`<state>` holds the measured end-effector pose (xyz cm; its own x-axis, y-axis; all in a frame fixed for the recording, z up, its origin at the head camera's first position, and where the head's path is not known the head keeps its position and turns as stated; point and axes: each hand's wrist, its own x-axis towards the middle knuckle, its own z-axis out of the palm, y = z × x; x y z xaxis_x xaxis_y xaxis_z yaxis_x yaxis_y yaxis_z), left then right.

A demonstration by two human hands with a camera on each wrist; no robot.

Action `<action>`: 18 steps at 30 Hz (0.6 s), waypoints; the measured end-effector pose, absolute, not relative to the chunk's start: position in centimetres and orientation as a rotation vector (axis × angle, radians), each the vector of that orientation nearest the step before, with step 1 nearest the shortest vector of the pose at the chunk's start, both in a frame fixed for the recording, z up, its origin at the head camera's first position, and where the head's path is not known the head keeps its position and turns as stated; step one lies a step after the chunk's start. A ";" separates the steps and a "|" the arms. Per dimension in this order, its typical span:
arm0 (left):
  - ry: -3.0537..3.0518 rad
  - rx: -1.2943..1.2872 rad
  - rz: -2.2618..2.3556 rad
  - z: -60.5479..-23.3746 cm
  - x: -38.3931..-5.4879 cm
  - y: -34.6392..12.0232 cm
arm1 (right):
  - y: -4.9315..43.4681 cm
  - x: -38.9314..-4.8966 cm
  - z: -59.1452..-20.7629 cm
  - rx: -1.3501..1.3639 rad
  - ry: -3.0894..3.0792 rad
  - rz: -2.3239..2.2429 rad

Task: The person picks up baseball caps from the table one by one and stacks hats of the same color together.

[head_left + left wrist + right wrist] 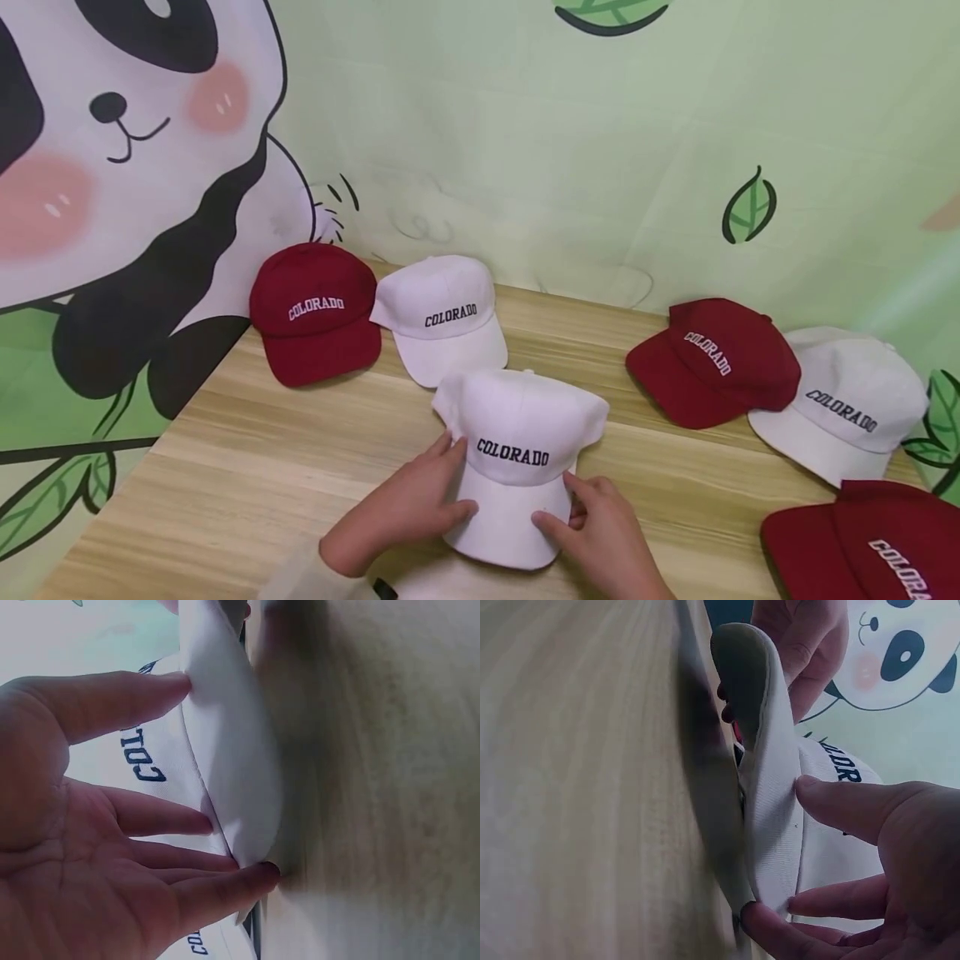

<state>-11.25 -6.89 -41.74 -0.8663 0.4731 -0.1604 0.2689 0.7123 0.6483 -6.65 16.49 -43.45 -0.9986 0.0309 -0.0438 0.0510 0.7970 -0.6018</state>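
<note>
A white baseball cap (517,521) with black COLORADO lettering stands at the front middle of the table, its brim towards me. My left hand (412,500) pinches the left side of the brim, thumb on top and fingers at the edge. On the opposite side my right hand (603,529) does the same. The left wrist view shows the brim (232,750) close over the wood, fingertips (262,876) at its edge. From the right wrist, the thumb (832,799) lies on the brim's upper face and the fingers reach its rim.
Behind on the left sit a red cap (318,350) and another white cap (450,346). To the right, a red cap (697,375) overlaps a white cap (862,375), with one more red cap (817,542) nearer. The wooden table (247,483) meets a panda-print cloth (525,167).
</note>
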 end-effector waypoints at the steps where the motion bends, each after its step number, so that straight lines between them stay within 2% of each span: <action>1: 2.606 0.576 0.913 -41.8 -11.2 -6.8 | 16.5 -6.7 -43.5 0.066 2.946 -0.979; 18: 2.660 0.594 0.829 -42.2 -10.8 -6.2 | 16.7 -7.0 -43.5 0.043 2.959 -0.790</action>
